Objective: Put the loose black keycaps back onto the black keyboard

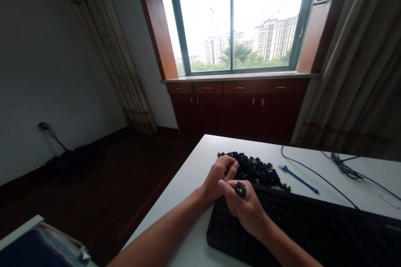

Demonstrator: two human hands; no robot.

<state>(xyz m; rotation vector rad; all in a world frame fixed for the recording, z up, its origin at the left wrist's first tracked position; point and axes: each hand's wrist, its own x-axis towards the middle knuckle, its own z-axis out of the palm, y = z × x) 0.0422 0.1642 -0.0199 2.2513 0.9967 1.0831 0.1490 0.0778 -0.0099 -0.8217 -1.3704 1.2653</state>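
My left hand (218, 177) is at the near left edge of a pile of small black keycaps (255, 170), its fingers curled and thumb close to the index finger. Whatever lies between those fingertips is hidden. Just in front of it, my right hand (246, 208) is closed, thumb pointing left, above the left end of a black keyboard (297, 221). A small black keycap (240, 189) with pale yellowish spots shows at its curled fingers. Dark shade hides most detail on the keyboard's surface.
The white table (188, 179) carries a blue stick-like tool (300, 179) right of the pile. A black cable (316, 171) curves behind the keyboard, and a bundled cord (346, 167) lies farther right. Red-brown cabinets (238, 112) stand beyond, under a window.
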